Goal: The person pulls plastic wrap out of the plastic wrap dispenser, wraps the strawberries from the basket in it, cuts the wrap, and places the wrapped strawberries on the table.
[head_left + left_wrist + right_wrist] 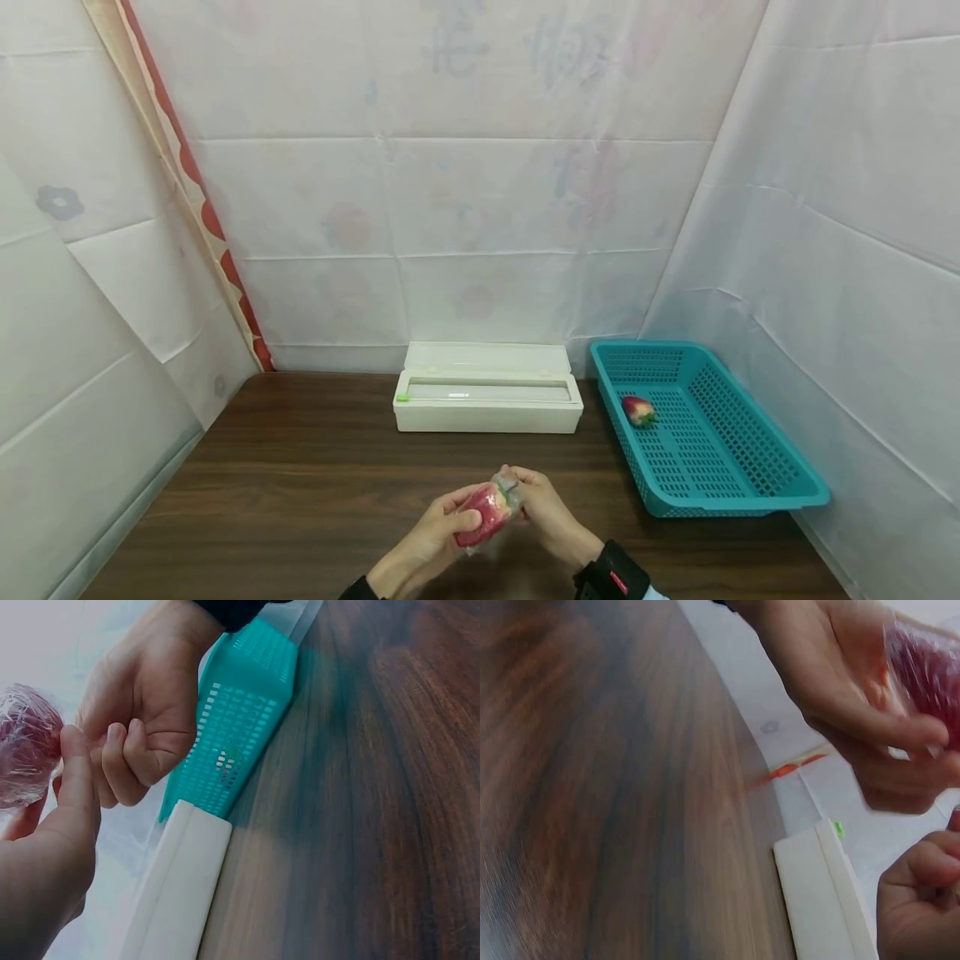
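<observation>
A red fruit with a pale yellow-green end is wrapped in clear cling film, low in the middle of the head view. My left hand holds it between thumb and fingers, above the table. At the fruit's leafy end, the fingers of my right hand are curled and pinch the gathered film. Crinkled film over the wrapped fruit shows in the left wrist view, where the right hand has its fingers folded in. The right wrist view cuts off part of the fruit.
Behind the hands stands a white cling film dispenser, its lid raised and a green slider at its left. To the right, a teal plastic basket holds another red fruit. White sheets surround the dark wooden table.
</observation>
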Motion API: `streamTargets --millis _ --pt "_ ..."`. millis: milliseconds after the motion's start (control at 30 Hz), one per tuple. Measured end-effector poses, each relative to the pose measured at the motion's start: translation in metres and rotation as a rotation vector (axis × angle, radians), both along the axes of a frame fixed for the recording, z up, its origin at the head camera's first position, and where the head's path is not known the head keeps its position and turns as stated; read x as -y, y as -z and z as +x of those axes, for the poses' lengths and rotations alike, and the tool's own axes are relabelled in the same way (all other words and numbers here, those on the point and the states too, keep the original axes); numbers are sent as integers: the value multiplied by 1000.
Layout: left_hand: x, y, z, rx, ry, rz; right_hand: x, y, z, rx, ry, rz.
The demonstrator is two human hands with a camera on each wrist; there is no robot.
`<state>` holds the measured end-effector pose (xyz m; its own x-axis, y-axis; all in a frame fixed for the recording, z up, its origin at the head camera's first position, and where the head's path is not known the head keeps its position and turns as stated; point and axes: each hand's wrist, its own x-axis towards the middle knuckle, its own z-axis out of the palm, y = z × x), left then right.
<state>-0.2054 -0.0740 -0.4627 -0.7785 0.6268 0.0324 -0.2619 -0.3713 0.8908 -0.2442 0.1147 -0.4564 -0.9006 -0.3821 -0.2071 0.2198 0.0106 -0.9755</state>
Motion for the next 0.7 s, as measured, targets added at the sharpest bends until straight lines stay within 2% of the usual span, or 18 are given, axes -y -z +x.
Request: streamTargets --millis 200,433,500,633,700 --pt "-4 -3 0 15 -35 8 11 1 8 10 55 -65" --pt "-9 -2 -1 69 -156 -29 20 2 15 4 116 -100" --pt "-11 -1 0 67 -190 -65 21 4 16 -29 196 -85" --pt "-16 2 3 72 -242 -113 25 5 16 -117 470 -89" --pt "-18 2 4 71 -268 -123 26 3 16 -144 561 -110"
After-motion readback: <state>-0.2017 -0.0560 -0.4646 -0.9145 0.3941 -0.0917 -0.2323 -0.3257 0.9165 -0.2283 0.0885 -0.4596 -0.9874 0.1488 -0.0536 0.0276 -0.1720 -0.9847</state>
